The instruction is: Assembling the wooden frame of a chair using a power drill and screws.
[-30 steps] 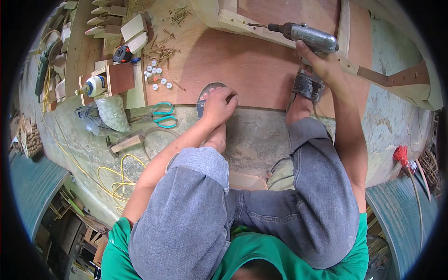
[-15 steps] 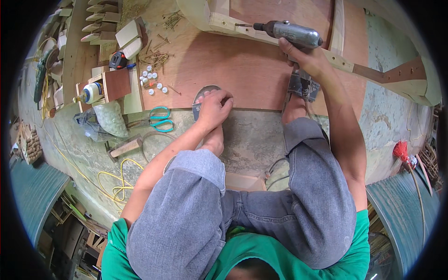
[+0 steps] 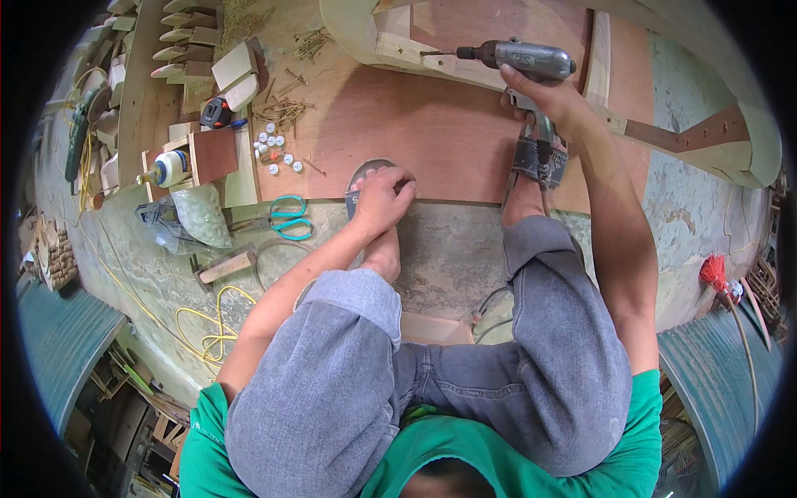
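My right hand (image 3: 558, 106) is wrapped round the grip of a silver power screwdriver (image 3: 533, 60), its long bit pointing left. A hose or cord runs down from the grip. The bit's tip appears in front of a pale curved wooden frame (image 3: 465, 73) with holes along its edge; contact cannot be told. Over my left sandal (image 3: 355, 176), my left hand (image 3: 383, 199) rests with its fingers curled in; whatever they hold, if anything, is hidden. Several long screws (image 3: 282, 112) lie loose on the reddish plywood sheet (image 3: 365, 116), beside small white round caps (image 3: 287, 159).
At the left stand a wooden box (image 3: 212, 155) with a glue bottle (image 3: 172, 168), and a tape measure (image 3: 216, 113). Teal-handled scissors (image 3: 290, 222), a hammer (image 3: 228, 267), a plastic bag (image 3: 202, 217) and a yellow cord (image 3: 217, 336) lie on the concrete floor.
The screwdriver in my right hand has shifted slightly right and down in the picture. The whole view has moved a little; my left hand stays over the sandal.
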Available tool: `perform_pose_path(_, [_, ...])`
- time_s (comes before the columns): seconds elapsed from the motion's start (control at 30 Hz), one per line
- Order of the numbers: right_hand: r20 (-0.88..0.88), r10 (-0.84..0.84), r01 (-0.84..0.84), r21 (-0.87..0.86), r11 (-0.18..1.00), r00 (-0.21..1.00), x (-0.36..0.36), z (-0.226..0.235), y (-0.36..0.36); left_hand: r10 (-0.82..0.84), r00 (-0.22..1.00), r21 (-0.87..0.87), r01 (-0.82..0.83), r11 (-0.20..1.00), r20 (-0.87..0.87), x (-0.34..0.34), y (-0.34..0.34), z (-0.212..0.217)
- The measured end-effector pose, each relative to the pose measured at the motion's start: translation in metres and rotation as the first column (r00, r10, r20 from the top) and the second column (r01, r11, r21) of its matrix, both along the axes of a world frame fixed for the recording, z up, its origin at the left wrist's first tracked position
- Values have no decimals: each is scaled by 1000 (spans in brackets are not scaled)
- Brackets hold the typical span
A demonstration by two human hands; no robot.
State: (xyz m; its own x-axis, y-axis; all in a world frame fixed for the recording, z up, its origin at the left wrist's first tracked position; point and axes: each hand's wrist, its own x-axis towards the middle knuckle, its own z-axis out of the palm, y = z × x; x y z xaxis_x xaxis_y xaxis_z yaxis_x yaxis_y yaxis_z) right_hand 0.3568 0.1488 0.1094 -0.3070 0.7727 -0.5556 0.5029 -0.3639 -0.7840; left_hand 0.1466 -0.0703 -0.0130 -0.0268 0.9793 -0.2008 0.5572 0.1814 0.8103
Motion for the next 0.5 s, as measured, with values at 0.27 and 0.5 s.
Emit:
perform_pose_path(0.27, [206, 344, -400, 412, 819, 916, 12, -6, -1, 48, 998, 13, -48, 999, 34, -3, -3, -5])
perform_pose_path(0.5, [-43, 66, -65, 22, 998, 997, -14, 11, -17, 34, 999, 79, -37, 996, 36, -7, -6, -7])
